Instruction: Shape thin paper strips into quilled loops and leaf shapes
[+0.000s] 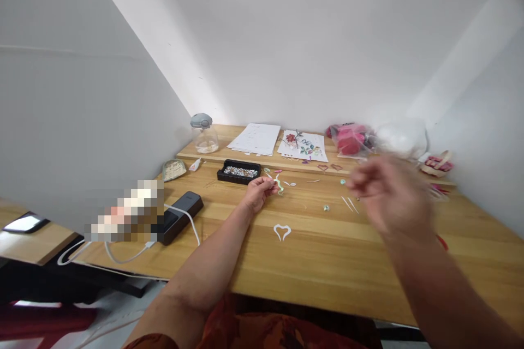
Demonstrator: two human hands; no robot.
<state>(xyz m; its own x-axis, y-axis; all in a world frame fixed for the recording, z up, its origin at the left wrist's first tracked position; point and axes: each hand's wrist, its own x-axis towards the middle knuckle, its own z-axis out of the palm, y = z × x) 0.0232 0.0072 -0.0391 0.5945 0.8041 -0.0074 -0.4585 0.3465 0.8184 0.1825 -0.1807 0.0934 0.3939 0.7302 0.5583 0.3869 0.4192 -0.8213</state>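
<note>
My left hand is closed in a pinch on a small pale green curled strip, which juts out to the right of the fingertips. My right hand is raised over the right side of the table and smeared by motion, so its fingers and anything in them cannot be made out. Below and right of my left hand lies a white heart-shaped outline. Two thin white strips and a small green piece lie between the hands. Behind my left hand sits a black box of small shiny beads.
A dark power bank with a white cable lies at left. Along the back ledge stand a lidded jar, white paper sheets, a sheet with colourful flower pieces and a bagged pink bundle. A small basket stands at right.
</note>
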